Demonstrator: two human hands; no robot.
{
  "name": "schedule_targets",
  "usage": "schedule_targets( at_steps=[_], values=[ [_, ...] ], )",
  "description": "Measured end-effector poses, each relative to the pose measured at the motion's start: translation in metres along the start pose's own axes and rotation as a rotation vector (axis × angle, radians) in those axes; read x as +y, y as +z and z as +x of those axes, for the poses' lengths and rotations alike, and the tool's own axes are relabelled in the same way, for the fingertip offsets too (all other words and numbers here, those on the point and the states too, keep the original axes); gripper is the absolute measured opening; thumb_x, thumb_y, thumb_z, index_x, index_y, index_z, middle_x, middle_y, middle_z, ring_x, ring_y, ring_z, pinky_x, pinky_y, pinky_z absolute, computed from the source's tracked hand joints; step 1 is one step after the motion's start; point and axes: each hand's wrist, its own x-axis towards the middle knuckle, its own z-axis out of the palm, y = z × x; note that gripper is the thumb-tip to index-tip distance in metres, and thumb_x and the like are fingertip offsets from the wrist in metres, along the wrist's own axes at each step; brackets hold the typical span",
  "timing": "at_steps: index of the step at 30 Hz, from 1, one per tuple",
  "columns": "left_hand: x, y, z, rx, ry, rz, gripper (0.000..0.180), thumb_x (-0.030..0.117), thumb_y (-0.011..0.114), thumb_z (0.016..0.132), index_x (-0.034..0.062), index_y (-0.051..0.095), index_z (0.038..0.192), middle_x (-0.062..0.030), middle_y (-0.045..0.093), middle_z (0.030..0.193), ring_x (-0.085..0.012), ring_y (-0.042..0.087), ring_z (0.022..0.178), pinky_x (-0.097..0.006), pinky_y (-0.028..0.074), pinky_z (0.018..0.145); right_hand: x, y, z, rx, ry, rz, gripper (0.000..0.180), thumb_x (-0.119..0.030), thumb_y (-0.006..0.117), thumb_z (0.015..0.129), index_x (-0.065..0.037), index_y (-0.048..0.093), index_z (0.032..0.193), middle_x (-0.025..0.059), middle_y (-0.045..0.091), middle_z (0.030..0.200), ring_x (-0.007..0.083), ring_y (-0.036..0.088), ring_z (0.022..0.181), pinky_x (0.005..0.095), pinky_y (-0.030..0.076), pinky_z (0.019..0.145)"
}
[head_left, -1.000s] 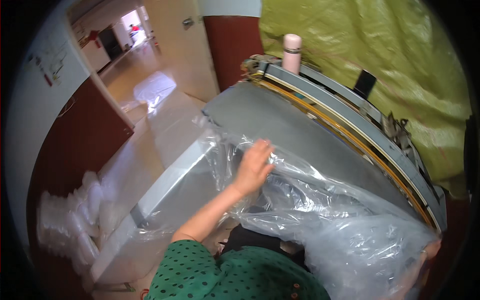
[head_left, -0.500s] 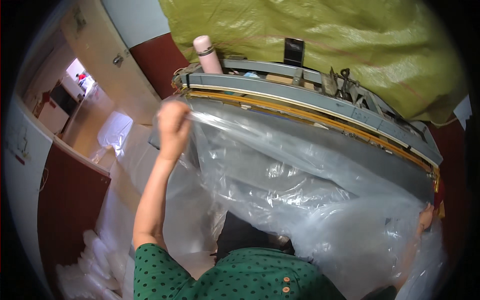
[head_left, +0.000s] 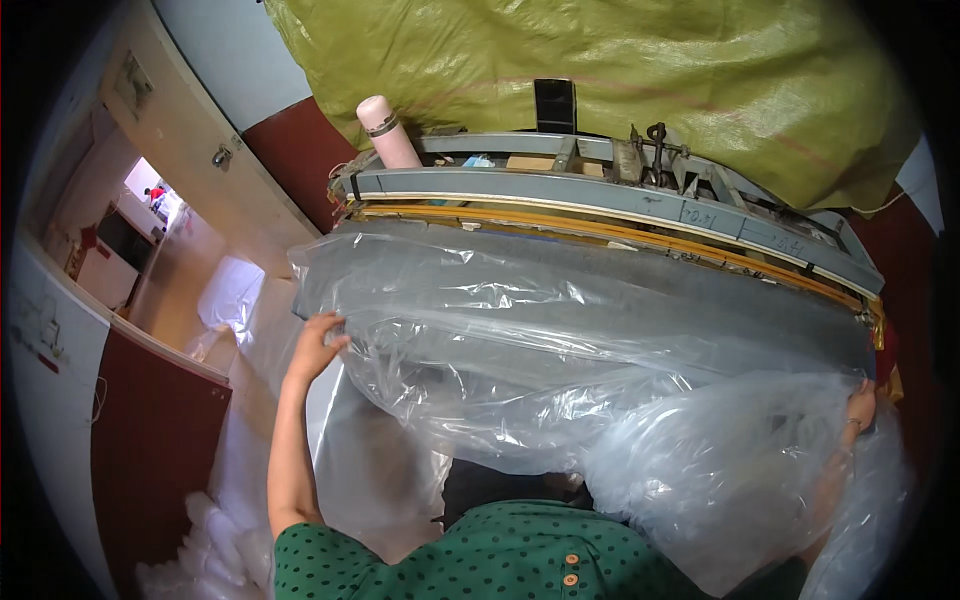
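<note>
A wide sheet of clear plastic film (head_left: 480, 330) lies over the grey flat surface before me and gathers in loose folds toward my body. At the film's left edge, by the corner of that surface, is my left hand (head_left: 318, 348). Its fingers are bent and stand apart from the thumb, touching or just beside the film. Far to the right, my right hand (head_left: 860, 408) is closed on the film at the right end of the surface. Bunched film covers most of my right forearm.
Behind the surface runs a long grey metal frame (head_left: 520, 186) with orange strips (head_left: 600, 240). On it are a pink flask (head_left: 390, 135), a black phone-like slab (head_left: 555, 105) and a metal clamp (head_left: 655, 150). Piled film (head_left: 215, 545) lies lower left, beside an open door (head_left: 200, 110).
My left hand has let go of the film's raised far-left corner and come down toward me. The film there now lies flatter. My right hand stays at the right end.
</note>
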Motion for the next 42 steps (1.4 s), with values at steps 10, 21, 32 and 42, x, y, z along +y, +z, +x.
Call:
schedule_targets(
  at_steps=[10,21,32,42],
  values=[
    [0.247,0.103,-0.121,-1.088,0.398,-0.664,0.033,0.024,0.058,0.085,-0.0020,0.058,0.106,-0.0171,0.061,0.103,-0.0249,0.058,0.099,-0.032,0.045,0.084,-0.010,-0.002,0.005,-0.010,0.098,-0.161,0.035,-0.037,0.035,0.091,-0.009,0.054,0.098,0.0211,0.061,0.093,0.0408,0.057,0.089,0.0505,0.044,0.072],
    [0.270,0.129,-0.129,-0.870,-0.071,-1.424,0.026,0.023,0.051,0.089,0.0009,0.057,0.102,-0.0085,0.060,0.098,-0.0196,0.056,0.093,-0.033,0.043,0.084,-0.026,-0.024,-0.014,0.047,0.107,-0.093,0.034,-0.036,0.035,0.092,-0.008,0.053,0.097,0.0213,0.061,0.089,0.0417,0.057,0.087,0.0504,0.044,0.071],
    [0.233,0.010,-0.104,-0.059,-0.151,-1.676,0.048,0.031,0.059,0.084,0.0081,0.040,0.121,-0.0078,0.052,0.105,-0.0196,0.056,0.093,-0.034,0.050,0.077,-0.011,-0.012,-0.003,-0.013,0.000,-0.010,0.032,-0.035,0.035,0.092,-0.008,0.051,0.093,0.0216,0.061,0.084,0.0431,0.056,0.082,0.0518,0.042,0.065],
    [0.132,0.002,-0.091,0.302,-0.095,-0.989,0.011,0.011,0.048,0.089,0.0034,0.054,0.094,-0.0010,0.054,0.080,-0.0057,0.048,0.072,-0.020,0.038,0.061,-0.017,-0.022,-0.012,0.027,-0.037,0.004,0.033,-0.036,0.034,0.092,-0.008,0.051,0.093,0.0211,0.060,0.084,0.0434,0.054,0.081,0.0511,0.041,0.064]
  ],
)
